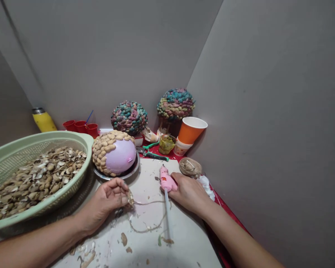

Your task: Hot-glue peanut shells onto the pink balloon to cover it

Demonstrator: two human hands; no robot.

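Near centre, our left grip [108,200] pinches a shell-like piece [131,199], our right grip [190,192] a glue gun [165,181]; slack twine [145,231] could snag it.

A pale board [194,243] bears twine [145,232], shell scraps [124,239], a bowl [137,166].

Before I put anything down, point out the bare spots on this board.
One lies between the metal bowl and the pink glue gun; a larger one between the glue stick and the right forearm. It is crowded at the back around the pliers and orange cup, and at front left, where shell scraps lie.
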